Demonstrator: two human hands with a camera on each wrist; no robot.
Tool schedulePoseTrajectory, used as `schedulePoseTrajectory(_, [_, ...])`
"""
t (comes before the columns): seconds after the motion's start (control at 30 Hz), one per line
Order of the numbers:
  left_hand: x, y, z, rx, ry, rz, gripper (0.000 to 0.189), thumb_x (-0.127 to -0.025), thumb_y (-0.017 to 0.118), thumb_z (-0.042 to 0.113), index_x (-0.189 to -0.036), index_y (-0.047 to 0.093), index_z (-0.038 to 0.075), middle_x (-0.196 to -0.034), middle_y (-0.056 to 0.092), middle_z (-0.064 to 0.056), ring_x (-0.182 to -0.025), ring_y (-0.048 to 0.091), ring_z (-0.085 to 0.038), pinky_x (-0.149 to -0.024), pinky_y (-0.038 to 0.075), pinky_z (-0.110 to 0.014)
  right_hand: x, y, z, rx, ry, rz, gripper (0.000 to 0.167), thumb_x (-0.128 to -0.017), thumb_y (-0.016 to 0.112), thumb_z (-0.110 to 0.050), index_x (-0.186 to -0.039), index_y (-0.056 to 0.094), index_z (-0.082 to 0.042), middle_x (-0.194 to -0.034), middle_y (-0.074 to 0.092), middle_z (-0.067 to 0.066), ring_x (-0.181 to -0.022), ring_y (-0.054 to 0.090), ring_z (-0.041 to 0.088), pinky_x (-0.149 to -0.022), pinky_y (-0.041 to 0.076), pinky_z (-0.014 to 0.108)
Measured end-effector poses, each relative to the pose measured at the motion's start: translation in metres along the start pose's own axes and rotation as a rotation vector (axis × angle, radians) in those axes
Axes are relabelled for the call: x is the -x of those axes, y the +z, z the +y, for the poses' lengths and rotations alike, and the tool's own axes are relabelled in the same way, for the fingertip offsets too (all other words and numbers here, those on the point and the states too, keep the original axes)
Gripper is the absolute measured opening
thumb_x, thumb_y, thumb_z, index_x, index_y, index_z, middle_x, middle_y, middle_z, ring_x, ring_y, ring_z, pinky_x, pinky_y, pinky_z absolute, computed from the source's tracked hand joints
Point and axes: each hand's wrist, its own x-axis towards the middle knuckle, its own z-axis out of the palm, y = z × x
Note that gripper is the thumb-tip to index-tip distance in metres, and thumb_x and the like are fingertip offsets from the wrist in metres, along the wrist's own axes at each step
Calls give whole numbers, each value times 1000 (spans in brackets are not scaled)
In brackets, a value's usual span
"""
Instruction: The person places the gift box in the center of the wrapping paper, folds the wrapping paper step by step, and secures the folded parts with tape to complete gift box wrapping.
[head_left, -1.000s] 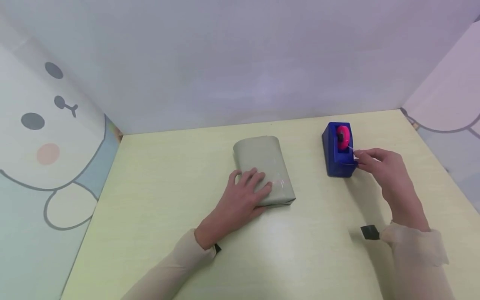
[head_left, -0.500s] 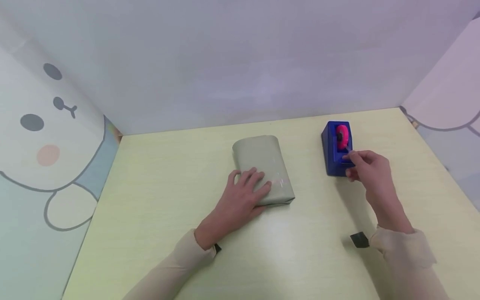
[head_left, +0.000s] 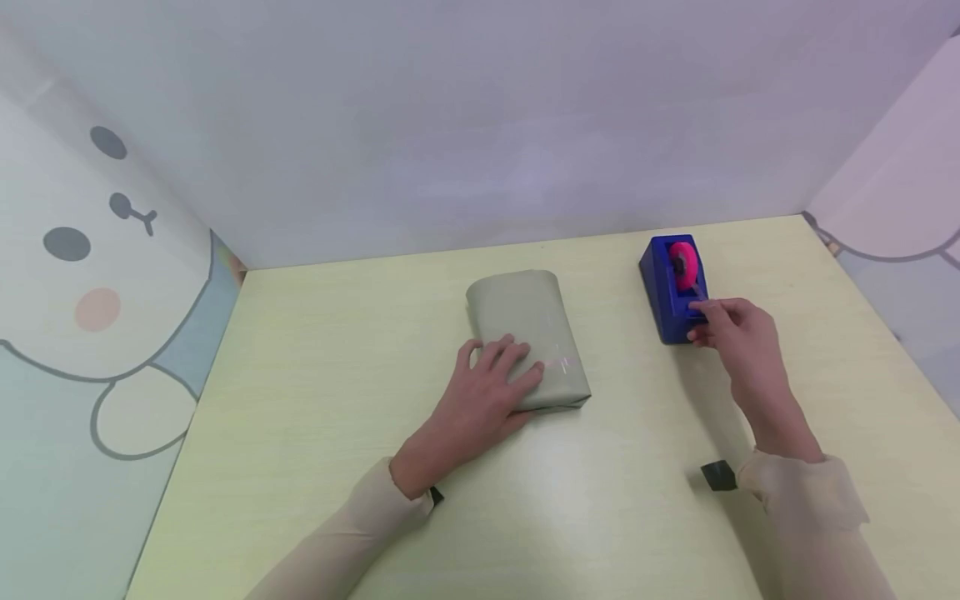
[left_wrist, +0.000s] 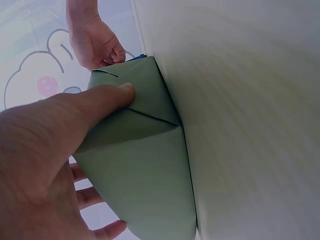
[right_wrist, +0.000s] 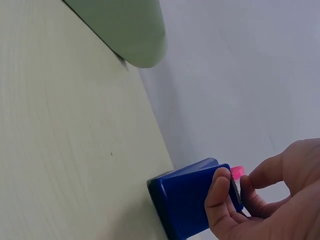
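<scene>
A package wrapped in grey-green paper point(head_left: 525, 312) lies on the table, folded end toward me. My left hand point(head_left: 483, 400) holds it, fingers spread and bent over its top. In the left wrist view the thumb presses the folded end point(left_wrist: 150, 90). To the right stands a blue tape dispenser point(head_left: 663, 292) with a pink-cored tape roll point(head_left: 683, 267). My right hand point(head_left: 742, 342) is at its front, thumb and finger pinching the tape strip that runs from the roll. In the right wrist view other fingertips point(right_wrist: 218, 192) touch the dispenser beside the toothed cutter point(right_wrist: 236, 190); the tape is mostly hidden there.
The pale wooden table point(head_left: 322, 350) meets a plain grey-white wall point(head_left: 465, 125) at the back. Side panels with cartoon prints point(head_left: 97, 233) stand at left and right. A small black piece point(head_left: 720, 475) juts from the right cuff.
My right hand has moved left, closer over the dispenser's front. The dispenser has shifted slightly back and turned a little. Left hand and package have stayed in place.
</scene>
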Motion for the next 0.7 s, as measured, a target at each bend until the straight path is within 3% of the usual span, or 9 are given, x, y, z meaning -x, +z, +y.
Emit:
schedulePoseTrajectory(0.17, [0, 1, 0, -8, 5, 5, 57, -89, 80, 49, -137, 61, 25, -143, 55, -7, -139, 49, -30, -109, 40, -57, 3, -2, 8, -269, -28, -15, 19, -107, 53, -18, -109, 51, 0, -98, 73, -16, -70, 68, 6, -70, 59, 17])
schedulePoseTrajectory(0.27, [0, 1, 0, -15, 8, 10, 57, -88, 80, 50, -137, 61, 25, -142, 55, -7, -139, 50, -30, -108, 40, -57, 5, -4, 13, -362, -51, -32, 16, -107, 48, -13, -105, 48, 3, -106, 74, -14, -74, 69, 7, -73, 60, 17])
schedulePoseTrajectory(0.57, [0, 1, -1, -20, 12, 12, 58, -88, 80, 51, -137, 61, 25, -143, 55, -7, -139, 49, -30, -108, 40, -57, 7, 2, 27, -466, -102, 2, 17, -103, 47, -1, -89, 56, 2, -125, 67, -5, -78, 74, 8, -79, 61, 18])
schedulePoseTrajectory(0.7, [0, 1, -1, -19, 12, 13, 58, -88, 80, 50, -137, 61, 25, -143, 55, -7, -138, 50, -30, -108, 40, -57, 9, 4, 31, -429, -101, 36, 18, -104, 51, -3, -90, 59, 3, -134, 57, -3, -81, 75, 5, -81, 59, 15])
